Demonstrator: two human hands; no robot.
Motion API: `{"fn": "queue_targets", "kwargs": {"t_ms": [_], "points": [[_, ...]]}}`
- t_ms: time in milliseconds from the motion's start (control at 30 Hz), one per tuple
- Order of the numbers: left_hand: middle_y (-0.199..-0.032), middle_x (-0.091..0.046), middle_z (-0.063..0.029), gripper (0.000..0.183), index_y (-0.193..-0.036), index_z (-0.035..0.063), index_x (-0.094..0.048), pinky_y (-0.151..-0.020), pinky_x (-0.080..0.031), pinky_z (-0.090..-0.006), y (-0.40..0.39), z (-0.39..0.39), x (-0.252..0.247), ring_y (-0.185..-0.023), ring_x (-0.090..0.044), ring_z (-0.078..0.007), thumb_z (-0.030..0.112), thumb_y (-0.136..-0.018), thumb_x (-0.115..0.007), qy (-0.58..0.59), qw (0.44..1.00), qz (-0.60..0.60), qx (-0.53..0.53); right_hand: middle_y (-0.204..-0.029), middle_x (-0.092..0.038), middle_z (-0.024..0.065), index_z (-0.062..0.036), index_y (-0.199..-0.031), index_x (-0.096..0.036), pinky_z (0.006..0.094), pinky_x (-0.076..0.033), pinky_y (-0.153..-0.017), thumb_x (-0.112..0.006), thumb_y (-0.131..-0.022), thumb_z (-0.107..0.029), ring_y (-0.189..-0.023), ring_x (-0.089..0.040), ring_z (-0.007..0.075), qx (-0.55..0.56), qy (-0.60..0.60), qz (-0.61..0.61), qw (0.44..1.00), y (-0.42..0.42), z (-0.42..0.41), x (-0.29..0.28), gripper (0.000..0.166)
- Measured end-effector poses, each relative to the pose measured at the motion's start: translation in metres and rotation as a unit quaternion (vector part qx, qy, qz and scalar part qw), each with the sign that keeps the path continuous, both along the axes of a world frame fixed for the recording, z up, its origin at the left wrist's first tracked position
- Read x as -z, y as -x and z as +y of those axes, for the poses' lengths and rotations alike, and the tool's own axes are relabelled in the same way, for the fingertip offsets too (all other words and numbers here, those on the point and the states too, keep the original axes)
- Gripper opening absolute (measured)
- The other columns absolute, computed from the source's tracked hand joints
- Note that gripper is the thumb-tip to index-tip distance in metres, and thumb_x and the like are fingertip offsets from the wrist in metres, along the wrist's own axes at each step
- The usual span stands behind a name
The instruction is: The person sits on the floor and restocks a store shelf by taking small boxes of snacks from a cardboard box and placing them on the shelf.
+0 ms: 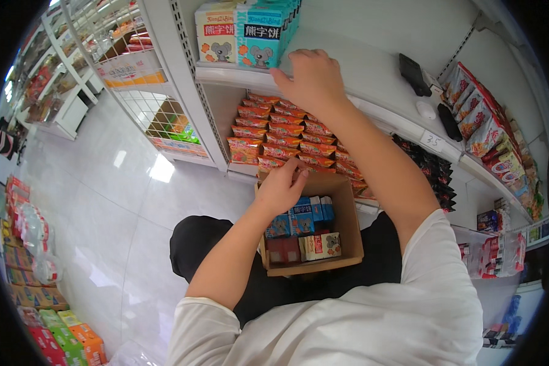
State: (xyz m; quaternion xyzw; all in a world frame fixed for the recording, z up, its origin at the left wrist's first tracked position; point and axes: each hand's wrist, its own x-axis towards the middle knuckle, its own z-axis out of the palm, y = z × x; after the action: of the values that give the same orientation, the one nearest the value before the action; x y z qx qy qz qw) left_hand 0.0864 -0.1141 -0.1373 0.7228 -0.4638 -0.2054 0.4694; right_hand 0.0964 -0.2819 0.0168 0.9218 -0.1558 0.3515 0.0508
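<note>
A cardboard box (354, 228) rests on my lap, holding several blue biscuit packs (301, 218), a cream biscuit pack (322, 246) and a dark red one (283, 250). My left hand (283, 185) is over the box's far left edge, its fingers curled; whether they hold anything is hidden. On the upper shelf, teal biscuit packs (260, 39) stand in a row beside cream ones (216, 39). My right hand (313, 80) is just right of the teal packs at the shelf's front edge, thumb apart from the fingers, with nothing visible in it.
Below the shelf stand rows of orange snack bags (286, 130) and black bags (432, 169). Right along the upper shelf lie a black device (414, 74), a white mouse-shaped object (425, 110) and red-and-white snack bags (482, 123). A wire-sided rack (164, 114) stands left.
</note>
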Motion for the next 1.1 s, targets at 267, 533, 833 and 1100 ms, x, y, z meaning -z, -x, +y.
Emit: {"fn": "queue_targets", "kwargs": {"t_ms": [267,533,833,1100], "points": [[-0.097,-0.074,-0.0207,0.026,-0.114,0.0025,-0.065,-0.083,-0.055,-0.0499,0.009,-0.004,0.036,-0.096,-0.070,-0.0395,0.021,-0.095,-0.062,-0.125,0.979,-0.127,0.098,-0.097,-0.070,0.0131,-0.0027,-0.094,-0.067,0.0488,-0.053,-0.085,-0.071,-0.082,-0.013,-0.094,-0.066,0.0356,-0.234,-0.094,-0.048,0.967,0.125,-0.001,0.075,0.016],[-0.104,-0.072,-0.0227,0.032,-0.122,0.0050,-0.065,-0.084,-0.055,-0.0512,0.062,-0.019,0.102,-0.099,-0.070,-0.0402,0.026,-0.098,-0.060,-0.344,0.880,-0.158,0.287,-0.093,-0.071,0.0157,-0.0011,-0.097,-0.068,0.0448,-0.054,-0.082,-0.068,-0.092,-0.018,-0.094,-0.068,0.0352,-0.114,-0.317,0.205,0.919,0.182,-0.032,0.154,0.018],[-0.139,-0.057,-0.0184,0.039,-0.135,0.0055,-0.059,-0.096,-0.051,-0.0569,0.123,-0.028,0.137,-0.119,-0.063,-0.0393,0.024,-0.100,-0.058,-0.435,0.831,-0.127,0.323,-0.105,-0.070,0.0139,-0.0037,-0.112,-0.067,0.0464,-0.056,-0.083,-0.066,-0.095,-0.025,-0.101,-0.068,0.0339,-0.144,-0.305,0.303,0.891,0.190,-0.032,0.152,0.027],[-0.127,-0.064,-0.0214,0.036,-0.125,0.0094,-0.067,-0.093,-0.055,-0.0487,0.110,-0.024,0.152,-0.113,-0.066,-0.0388,0.019,-0.091,-0.068,-0.471,0.795,-0.222,0.311,-0.106,-0.070,0.0128,-0.0025,-0.108,-0.068,0.0461,-0.059,-0.082,-0.067,-0.093,-0.025,-0.102,-0.069,0.0329,-0.167,-0.302,0.321,0.882,0.194,-0.035,0.141,0.027]]}}
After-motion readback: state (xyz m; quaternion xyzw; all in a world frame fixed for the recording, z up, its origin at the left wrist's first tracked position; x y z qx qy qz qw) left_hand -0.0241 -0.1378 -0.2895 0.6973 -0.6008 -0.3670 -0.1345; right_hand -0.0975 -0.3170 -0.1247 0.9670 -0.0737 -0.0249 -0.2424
